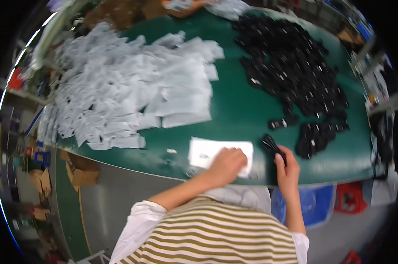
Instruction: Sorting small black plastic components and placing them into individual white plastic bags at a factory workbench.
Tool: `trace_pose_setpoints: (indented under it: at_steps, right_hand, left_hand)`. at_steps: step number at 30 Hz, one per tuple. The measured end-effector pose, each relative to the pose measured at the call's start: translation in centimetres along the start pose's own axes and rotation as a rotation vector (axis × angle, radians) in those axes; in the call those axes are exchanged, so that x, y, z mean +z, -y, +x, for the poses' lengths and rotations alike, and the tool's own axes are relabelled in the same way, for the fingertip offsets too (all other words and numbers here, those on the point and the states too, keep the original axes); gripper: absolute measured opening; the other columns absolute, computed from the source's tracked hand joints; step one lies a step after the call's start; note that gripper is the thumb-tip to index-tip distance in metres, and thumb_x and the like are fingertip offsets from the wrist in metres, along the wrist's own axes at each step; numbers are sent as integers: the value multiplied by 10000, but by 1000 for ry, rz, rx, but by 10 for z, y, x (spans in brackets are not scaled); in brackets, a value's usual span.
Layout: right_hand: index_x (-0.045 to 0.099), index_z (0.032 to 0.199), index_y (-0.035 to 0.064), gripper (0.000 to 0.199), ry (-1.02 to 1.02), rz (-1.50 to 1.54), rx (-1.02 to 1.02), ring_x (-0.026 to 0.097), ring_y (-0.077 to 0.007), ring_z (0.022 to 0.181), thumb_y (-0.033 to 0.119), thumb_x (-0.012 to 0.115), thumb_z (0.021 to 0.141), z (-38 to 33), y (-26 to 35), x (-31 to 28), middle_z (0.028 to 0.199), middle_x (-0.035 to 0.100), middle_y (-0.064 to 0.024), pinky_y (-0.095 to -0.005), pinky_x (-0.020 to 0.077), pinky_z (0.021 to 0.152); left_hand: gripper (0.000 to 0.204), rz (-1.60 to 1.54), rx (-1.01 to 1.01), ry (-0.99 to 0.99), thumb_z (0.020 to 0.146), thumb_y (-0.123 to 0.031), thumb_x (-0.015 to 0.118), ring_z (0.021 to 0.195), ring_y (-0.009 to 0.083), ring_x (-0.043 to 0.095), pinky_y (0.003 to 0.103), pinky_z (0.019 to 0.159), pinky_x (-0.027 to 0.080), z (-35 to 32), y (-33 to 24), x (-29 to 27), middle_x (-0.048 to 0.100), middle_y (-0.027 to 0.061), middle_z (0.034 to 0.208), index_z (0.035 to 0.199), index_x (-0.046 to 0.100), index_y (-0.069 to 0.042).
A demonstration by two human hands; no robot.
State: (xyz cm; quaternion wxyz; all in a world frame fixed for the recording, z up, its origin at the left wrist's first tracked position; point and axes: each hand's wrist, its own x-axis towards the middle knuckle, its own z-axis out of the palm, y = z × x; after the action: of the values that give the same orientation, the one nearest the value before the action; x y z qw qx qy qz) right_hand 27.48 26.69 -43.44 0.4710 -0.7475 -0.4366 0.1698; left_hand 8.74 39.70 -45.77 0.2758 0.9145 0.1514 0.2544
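My right hand (289, 170) is closed around a coiled black cable (270, 143), which sticks out past the fingertips just above the table's near edge. To its left, my left hand (228, 166) lies over a white sheet (202, 152) with a small dark print on it. Its fingers are curled and pressed together at the right part of the sheet; whether one layer or several lie under them is hidden. The sheet lies flat on the green table (234, 110) by the near edge.
Translucent pouches (119, 83) cover the table's left side in a wide heap. Bundled black cables (291, 57) are piled at the right. Another person's arm (183, 9) shows at the far edge. Below the table are a blue bin (326, 207), a red stool (351, 198) and a cardboard box (82, 171).
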Motion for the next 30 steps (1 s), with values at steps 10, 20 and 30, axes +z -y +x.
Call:
trace_pose_setpoints:
  at_steps: [10, 20, 30]
  right_hand:
    - [627, 1129, 7, 245, 48, -244, -381, 569, -252, 656, 20, 614, 885, -26, 12, -11, 781, 546, -128, -325, 445, 594]
    - [640, 1114, 29, 211, 362, 521, 417, 593, -133, 815, 41, 635, 903, -26, 13, -1, 874, 585, -53, -272, 480, 700]
    - [649, 1208, 73, 350, 266, 322, -486, 569, -197, 996, -6, 634, 867, -5, 38, 35, 1159, 517, -120, -283, 487, 792]
  left_hand:
    - [79, -370, -311, -36, 848, -14, 657, 700, 274, 554, 360, 711, 475, 5, -2, -4, 603, 102, 850, 889, 589, -12]
    - [145, -229, 57, -50, 773, 4, 694, 905, 289, 529, 377, 812, 444, 10, -17, -18, 602, 84, 997, 865, 596, -51]
    - [93, -177, -125, -221, 828, -28, 664, 984, 256, 522, 356, 873, 425, 16, -17, -57, 594, 84, 1037, 840, 580, -67]
